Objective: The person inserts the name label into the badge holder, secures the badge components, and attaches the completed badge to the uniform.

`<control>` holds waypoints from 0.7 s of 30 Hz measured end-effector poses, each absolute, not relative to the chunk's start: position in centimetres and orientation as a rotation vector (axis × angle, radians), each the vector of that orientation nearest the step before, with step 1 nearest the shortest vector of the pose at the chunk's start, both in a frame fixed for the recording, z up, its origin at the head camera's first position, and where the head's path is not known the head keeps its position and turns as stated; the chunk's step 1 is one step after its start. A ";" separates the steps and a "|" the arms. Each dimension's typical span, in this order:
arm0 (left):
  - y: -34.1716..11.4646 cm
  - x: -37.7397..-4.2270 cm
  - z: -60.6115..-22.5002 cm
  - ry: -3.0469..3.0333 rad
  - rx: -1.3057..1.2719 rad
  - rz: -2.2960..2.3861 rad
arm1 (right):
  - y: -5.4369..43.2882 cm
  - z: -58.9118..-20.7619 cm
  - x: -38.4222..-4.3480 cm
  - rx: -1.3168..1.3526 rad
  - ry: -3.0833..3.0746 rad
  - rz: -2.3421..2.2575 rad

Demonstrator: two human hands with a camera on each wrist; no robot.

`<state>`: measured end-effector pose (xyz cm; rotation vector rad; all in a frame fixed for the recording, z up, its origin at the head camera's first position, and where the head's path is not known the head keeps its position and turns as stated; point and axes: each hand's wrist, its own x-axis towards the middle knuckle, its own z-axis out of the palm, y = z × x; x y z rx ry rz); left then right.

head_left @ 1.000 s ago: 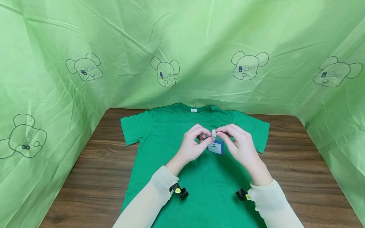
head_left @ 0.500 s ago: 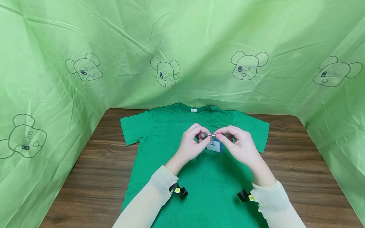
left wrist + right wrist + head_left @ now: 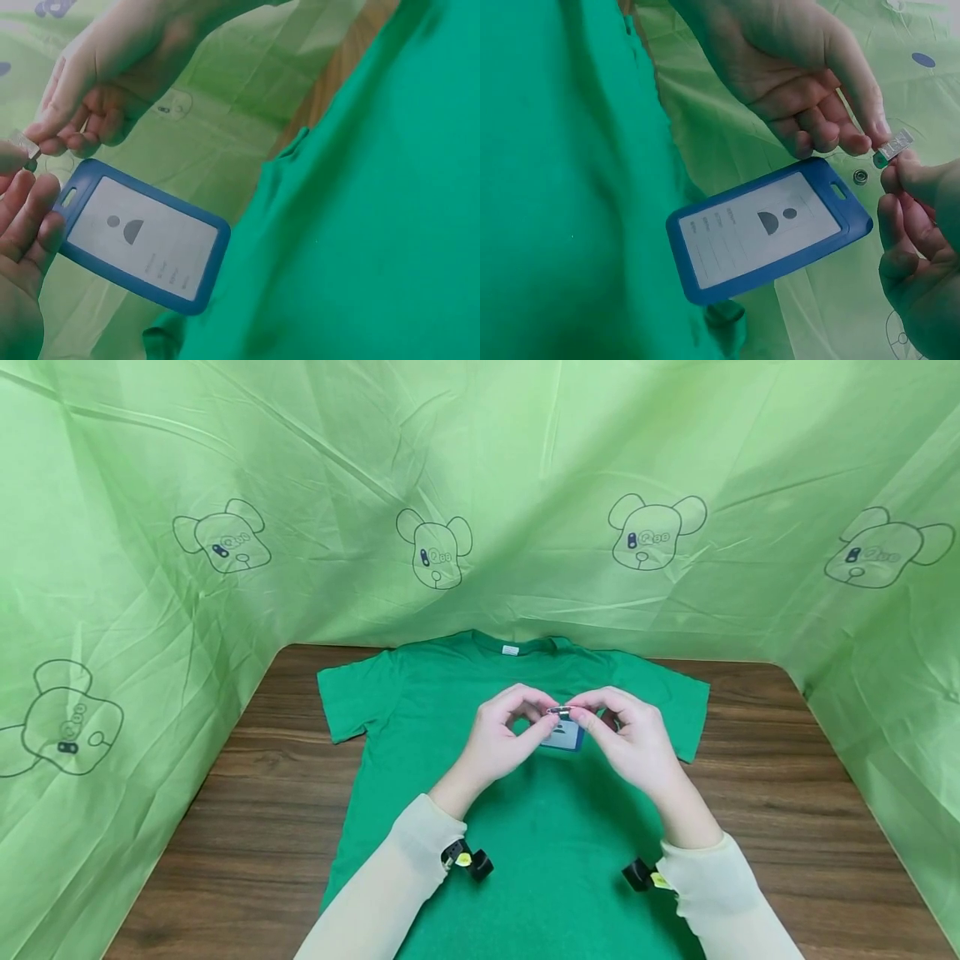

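A small silver metal badge clip (image 3: 897,146) is pinched between both hands' fingertips. My left hand (image 3: 498,735) holds its left end by thumb and index finger, and my right hand (image 3: 633,739) pinches the right end. Just below the clip is a blue-framed ID badge holder (image 3: 150,240), its white card bearing a grey person icon and lines of print. A round metal snap (image 3: 861,177) shows close to the holder's slot in the right wrist view. Under the hands, a green T-shirt (image 3: 525,835) lies spread flat, collar away from me.
The shirt lies on a dark wood-grain table (image 3: 795,810). Light green cloth walls (image 3: 540,452) printed with bear heads rise at the back and both sides. A white label (image 3: 510,651) sits inside the collar. Each wrist carries a small black camera (image 3: 480,865).
The badge clip has turned from showing its broad face to lying nearly edge-on in the head view. The ID badge holder has shifted slightly up and left. Both hands keep their pinch.
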<state>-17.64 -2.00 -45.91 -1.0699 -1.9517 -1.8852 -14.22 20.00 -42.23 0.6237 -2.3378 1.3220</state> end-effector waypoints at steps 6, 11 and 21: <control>-2.0 -17.6 -45.7 -1.901 -1.072 -1.969 | 20.0 -42.5 -14.3 0.614 -2.323 1.397; -2.0 -17.6 -45.6 -1.870 -1.059 -2.001 | 19.8 -42.3 -14.1 0.573 -2.314 1.474; -1.8 -17.5 -45.6 -1.827 -0.947 -2.110 | 19.5 -42.3 -14.1 0.520 -2.241 1.672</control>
